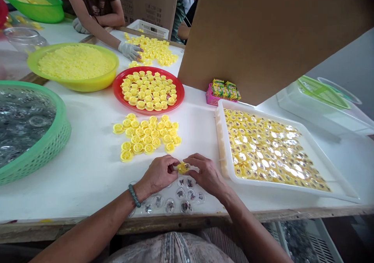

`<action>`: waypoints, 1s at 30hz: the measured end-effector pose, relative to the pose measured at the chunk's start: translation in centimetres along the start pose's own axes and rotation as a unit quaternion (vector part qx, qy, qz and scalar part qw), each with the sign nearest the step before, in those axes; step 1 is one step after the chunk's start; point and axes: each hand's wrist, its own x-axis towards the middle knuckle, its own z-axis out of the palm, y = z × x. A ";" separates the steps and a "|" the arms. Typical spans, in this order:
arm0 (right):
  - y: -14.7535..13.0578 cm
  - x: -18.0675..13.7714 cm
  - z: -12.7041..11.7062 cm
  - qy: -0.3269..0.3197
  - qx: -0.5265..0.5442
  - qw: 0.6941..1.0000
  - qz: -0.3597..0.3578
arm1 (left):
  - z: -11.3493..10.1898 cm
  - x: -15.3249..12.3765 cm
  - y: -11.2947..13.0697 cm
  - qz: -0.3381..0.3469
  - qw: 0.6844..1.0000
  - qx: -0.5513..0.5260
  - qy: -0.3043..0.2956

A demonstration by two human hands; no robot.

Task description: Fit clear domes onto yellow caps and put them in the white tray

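My left hand [159, 173] and my right hand [206, 173] meet at the table's near edge, both pinching one small yellow round piece [183, 167] between their fingertips. Under my hands lie several clear round lids [179, 198] with dark pictures in them. Just beyond my hands sits a loose group of yellow pieces [147, 136] on the white table [87, 154]. To the right, a white tray [336, 185] holds many yellow pieces under shiny clear covers.
A red plate [118, 93] of yellow pieces and a yellow-green bowl [73, 84] stand further back. A green basket [46, 146] of clear lids is at left. A brown cardboard sheet [263, 33] leans at right. Another person's gloved hand [130, 50] sorts yellow pieces across the table.
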 end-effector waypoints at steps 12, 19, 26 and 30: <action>0.5 0.5 -0.1 -0.062 -0.011 0.996 -0.067 | 0.3 0.1 0.1 -0.035 0.999 0.005 -0.018; 0.2 0.3 0.6 -0.067 -0.119 0.988 -0.069 | 0.5 0.2 -0.1 -0.077 0.994 -0.069 -0.019; 0.4 0.9 0.4 -0.079 -0.059 0.994 -0.057 | 0.7 1.1 0.5 -0.156 0.975 -0.153 -0.036; 0.7 1.4 0.4 -0.113 -0.041 0.992 -0.035 | 1.0 1.8 0.5 -0.246 0.946 -0.205 -0.055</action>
